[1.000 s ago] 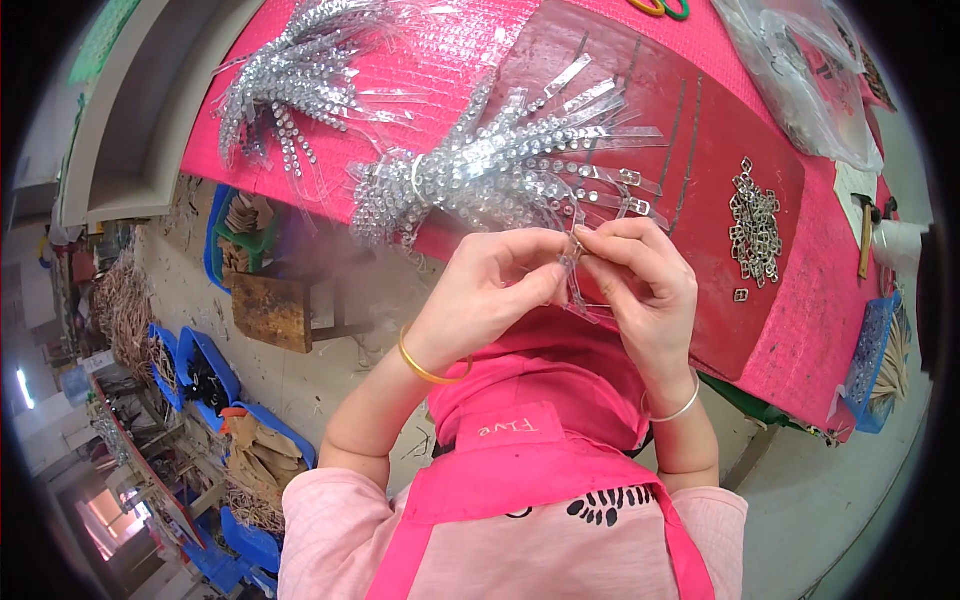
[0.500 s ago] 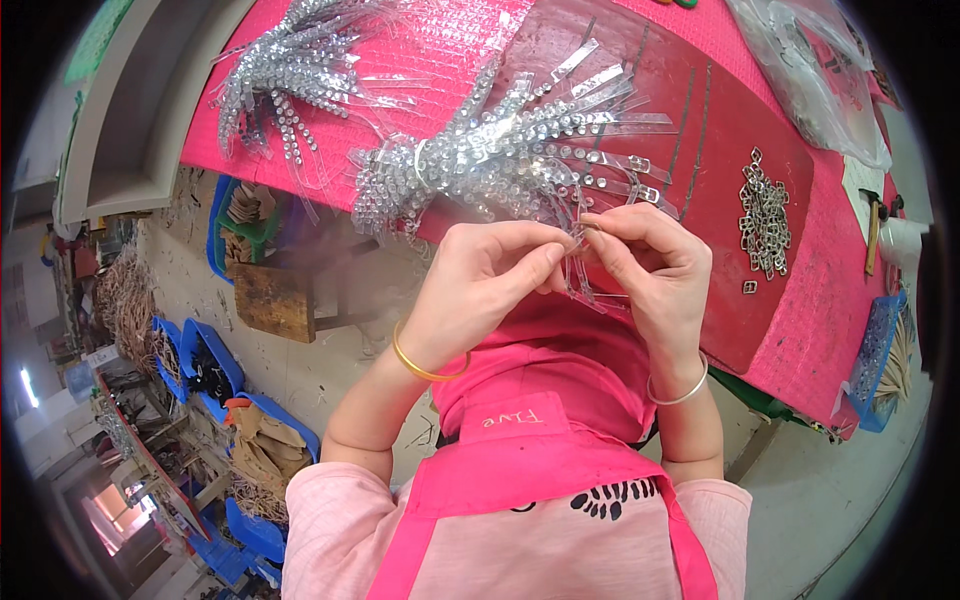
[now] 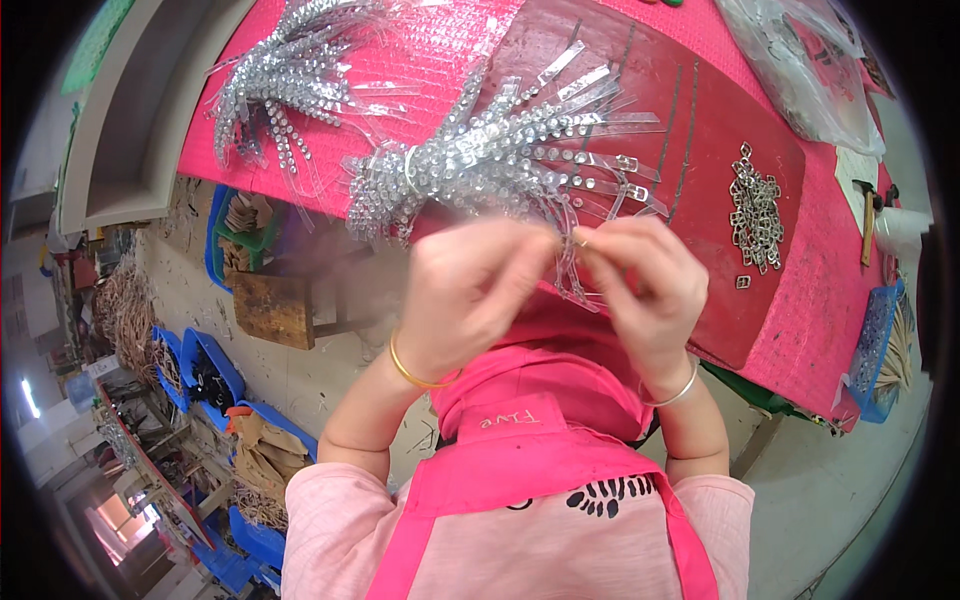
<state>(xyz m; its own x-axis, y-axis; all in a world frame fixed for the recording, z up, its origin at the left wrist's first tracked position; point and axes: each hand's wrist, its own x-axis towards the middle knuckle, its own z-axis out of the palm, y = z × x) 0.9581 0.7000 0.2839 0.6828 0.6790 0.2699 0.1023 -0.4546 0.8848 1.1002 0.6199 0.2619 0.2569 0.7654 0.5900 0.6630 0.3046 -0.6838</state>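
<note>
My left hand [image 3: 475, 285] is blurred by motion, its thumb and fingers closed in a pinch at a thin clear strap [image 3: 568, 272]. Facing it, my right hand [image 3: 648, 280] pinches a small shiny metal piece [image 3: 583, 242], apparently a buckle, against the strap. The fingertips hide most of the join. Just beyond both hands lies a bundle of clear straps [image 3: 480, 150] studded with round rhinestones, tied by a white band [image 3: 411, 170]. A few straps on its right side carry buckles [image 3: 627, 163]. To the right, a pile of metal buckles [image 3: 757, 215] rests beside a single buckle [image 3: 743, 282].
Under the work is a dark red mat [image 3: 720, 120] on a pink table cover [image 3: 800, 310]. Another rhinestone strap bundle [image 3: 275, 90] lies far left. At right are a plastic bag [image 3: 800, 75], a hammer [image 3: 868, 228] and a blue basket [image 3: 872, 350]. A wooden stool [image 3: 272, 308] stands below the left edge.
My hands stay together at the strap. The left hand has shifted slightly left and is now smeared by motion. The whole view has moved a little.
</note>
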